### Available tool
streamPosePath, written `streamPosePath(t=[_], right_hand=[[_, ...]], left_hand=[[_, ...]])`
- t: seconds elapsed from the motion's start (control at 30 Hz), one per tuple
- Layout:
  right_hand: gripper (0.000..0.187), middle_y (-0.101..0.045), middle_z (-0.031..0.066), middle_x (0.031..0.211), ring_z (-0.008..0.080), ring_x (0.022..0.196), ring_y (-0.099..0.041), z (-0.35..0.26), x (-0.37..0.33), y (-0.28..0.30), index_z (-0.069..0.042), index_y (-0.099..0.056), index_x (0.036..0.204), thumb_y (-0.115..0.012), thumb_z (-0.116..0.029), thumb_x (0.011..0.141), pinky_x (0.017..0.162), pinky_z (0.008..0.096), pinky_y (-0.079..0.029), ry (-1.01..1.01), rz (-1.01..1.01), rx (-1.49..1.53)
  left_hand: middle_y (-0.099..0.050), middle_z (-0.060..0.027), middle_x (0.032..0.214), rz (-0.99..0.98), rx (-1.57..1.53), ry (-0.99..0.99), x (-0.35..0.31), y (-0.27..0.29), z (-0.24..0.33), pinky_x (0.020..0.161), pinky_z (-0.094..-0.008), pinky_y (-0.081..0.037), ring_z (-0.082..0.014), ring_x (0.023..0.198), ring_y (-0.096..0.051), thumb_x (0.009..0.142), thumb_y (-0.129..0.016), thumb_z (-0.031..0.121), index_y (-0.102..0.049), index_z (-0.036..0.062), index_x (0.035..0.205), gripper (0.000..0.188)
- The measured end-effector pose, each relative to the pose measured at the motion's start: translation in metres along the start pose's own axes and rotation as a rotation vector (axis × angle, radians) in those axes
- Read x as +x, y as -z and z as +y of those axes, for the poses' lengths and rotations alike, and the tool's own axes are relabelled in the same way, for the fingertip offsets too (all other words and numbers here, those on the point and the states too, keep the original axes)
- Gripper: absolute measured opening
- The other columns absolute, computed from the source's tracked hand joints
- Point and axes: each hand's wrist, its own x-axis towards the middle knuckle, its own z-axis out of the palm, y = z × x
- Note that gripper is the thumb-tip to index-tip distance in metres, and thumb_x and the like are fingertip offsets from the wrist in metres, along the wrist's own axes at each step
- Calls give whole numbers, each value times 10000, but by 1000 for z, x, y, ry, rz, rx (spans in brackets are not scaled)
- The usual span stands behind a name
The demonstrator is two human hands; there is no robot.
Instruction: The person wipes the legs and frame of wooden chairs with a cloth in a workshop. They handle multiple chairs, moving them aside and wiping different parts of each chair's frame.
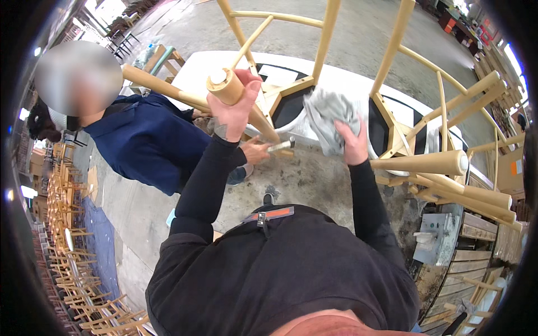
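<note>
My left hand (238, 109) is wrapped round a pale wooden chair leg (226, 88) close to its end, which has a white round cap. That leg belongs to an upturned wooden chair (288, 89) with a black underside. My right hand (354, 144) grips a crumpled light grey cloth (332, 119), which hangs between this chair and a second upturned chair (395, 131) on the right. Beside my left forearm, a co-worker's hand (255, 151) holds a small light-coloured tool (280, 146) whose kind I cannot make out.
The chairs rest on a white-topped table (207, 63). A co-worker in dark blue (151, 137) leans in from the left. Several chair legs (431, 163) jut toward me at the right, above a grey metal box (436, 238) and wooden slats (471, 255). Many wooden chairs (73, 252) stand at far left.
</note>
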Motion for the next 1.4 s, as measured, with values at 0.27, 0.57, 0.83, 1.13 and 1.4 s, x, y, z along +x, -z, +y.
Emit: streamPosePath(t=[0.27,0.57,0.83,1.13,1.4], right_hand=[[433,-562,143,1220,382,1156,-551,-131,18,-218,-154,-649,1086,-775,-212,675,924,468,-484,1043,-522,-849],[376,-638,99,1154,263,972,-668,-84,92,-182,-17,-572,1196,-564,-305,955,895,401,-533,12,-421,241],[800,-515,238,1319,369,1193,-547,-66,39,-174,35,-452,1361,-763,-338,725,1000,416,-447,616,-490,-364],[581,-643,157,1089,332,1031,-620,164,42,-123,-43,-627,1125,-809,-322,650,915,419,-494,574,-133,-830],[566,-630,132,860,334,826,-636,97,48,-181,-36,-644,975,-866,-397,599,746,424,-520,736,17,-550]], left_hand=[[-651,-103,1077,-29,302,-46,-7,6,-5,832,-329,-528,-164,953,-650,797,-752,85,-560,19,1140,399],[-610,-105,1208,-258,190,149,1,8,-17,922,-353,-481,-167,1086,-609,751,-791,136,-479,31,1259,605],[-319,-251,1454,-29,-124,-522,42,8,-1,1147,-527,-154,-382,1426,-206,844,-624,441,-434,22,1344,679],[-302,-252,1537,-639,561,-571,74,38,55,1170,-549,-45,-417,1464,-133,890,-471,520,-708,127,1201,555],[-417,-283,1454,-527,716,-679,101,39,44,1188,-552,-70,-381,1427,-290,924,-274,603,-686,34,1197,754]])
